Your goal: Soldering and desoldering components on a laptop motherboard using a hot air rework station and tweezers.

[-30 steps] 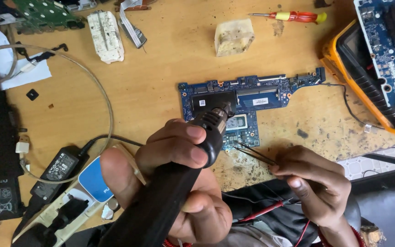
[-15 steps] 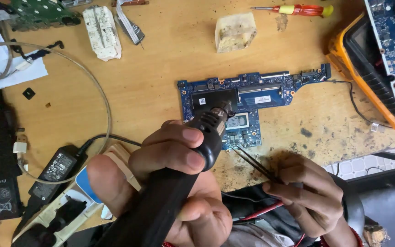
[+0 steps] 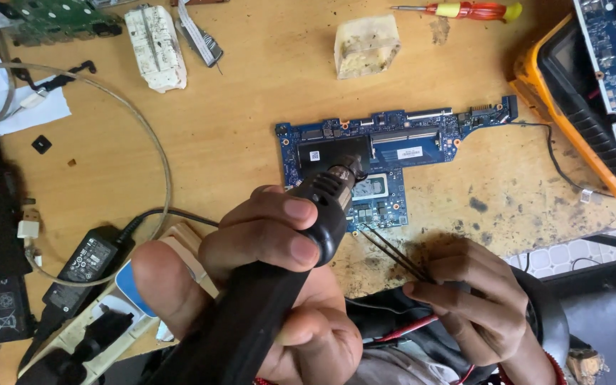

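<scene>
My left hand (image 3: 265,285) grips a black hot-air wand (image 3: 279,285), its metal nozzle (image 3: 347,170) hovering over the dark area of a blue circuit board (image 3: 408,142) lying on the wooden bench. My right hand (image 3: 475,299) holds thin black tweezers (image 3: 393,249) whose tips reach toward the board's lower edge beside a silver chip (image 3: 372,189). Red and black wires run under my right hand.
A red-and-yellow screwdriver (image 3: 465,10) and a pale sponge block (image 3: 366,47) lie at the back. An orange-framed device (image 3: 579,107) carrying another blue board sits right. At left are a black power adapter (image 3: 83,260), a white power strip (image 3: 94,328), cables and a white part (image 3: 155,46).
The wand and the board hold nearly the same place. My right hand with the tweezers has shifted slightly left, nearer the board's lower edge.
</scene>
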